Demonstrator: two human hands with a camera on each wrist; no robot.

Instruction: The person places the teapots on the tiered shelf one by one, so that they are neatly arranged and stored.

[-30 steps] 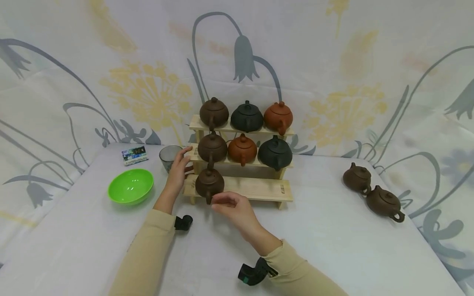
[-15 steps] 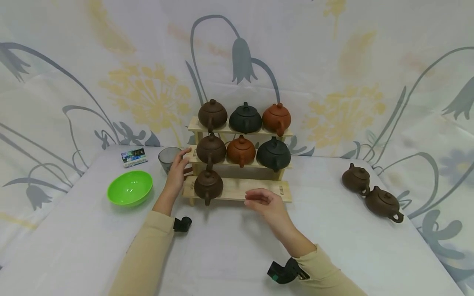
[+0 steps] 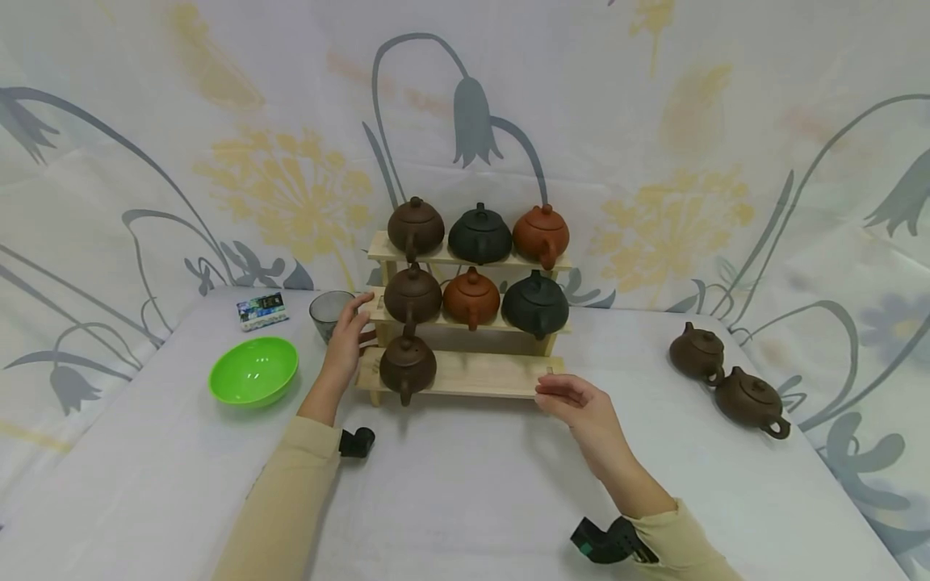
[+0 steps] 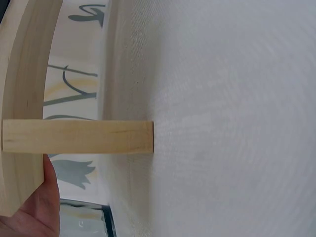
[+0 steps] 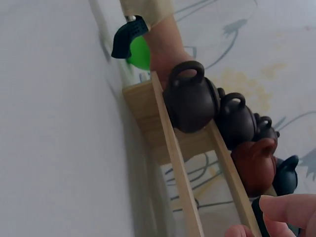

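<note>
A three-tier wooden display stand stands at the middle of the table. My left hand holds its left end at the middle tier, fingers above and thumb below; in the left wrist view, the hand is partly hidden behind the wood. On the bottom tier's left side sits a brown teapot, handle towards me. My right hand is by the right front end of the bottom tier, fingers loosely bent, holding nothing; whether it touches the wood I cannot tell. Brown, black and orange-red teapots fill the upper two tiers.
Two brown teapots stand at the right of the table. To the left are a green bowl, a small printed box and a grey glass cup close behind my left hand. A patterned cloth hangs behind.
My right hand has moved away from the brown teapot on the bottom tier, rightward along the shelf front to its right end. The left hand has stayed on the stand.
</note>
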